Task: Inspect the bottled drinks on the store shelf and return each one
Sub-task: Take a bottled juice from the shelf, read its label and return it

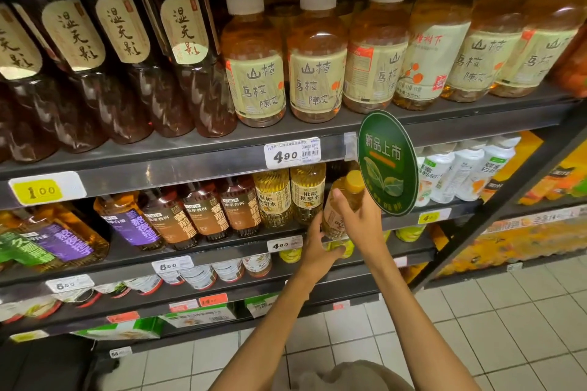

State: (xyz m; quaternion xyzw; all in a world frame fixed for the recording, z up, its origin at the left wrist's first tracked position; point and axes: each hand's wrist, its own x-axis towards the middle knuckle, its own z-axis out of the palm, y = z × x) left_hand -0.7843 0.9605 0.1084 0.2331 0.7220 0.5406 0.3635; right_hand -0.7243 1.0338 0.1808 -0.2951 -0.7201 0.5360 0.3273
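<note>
An amber plastic bottle with a yellow cap (344, 200) sits at the front of the middle dark metal shelf (203, 259), right of two yellow ribbed bottles (290, 197), just behind the round green cardboard sign (387, 162). The left hand (317, 247) is below it and the right hand (362, 219) beside it.

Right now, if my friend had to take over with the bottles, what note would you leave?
Left hand: holds the lower part of the yellow-capped amber plastic bottle, fingers curled round its base.
Right hand: grips the same bottle's upper body, just below the cap.
Where: the bottle is tilted at the front of the second dark metal shelf, beside the two golden ribbed bottles and partly behind the round green promo sign.
Done: cannot tell which drinks were already checked.
Left: look over this bottle, stand it back in its gap, then go on along the rows.
</note>
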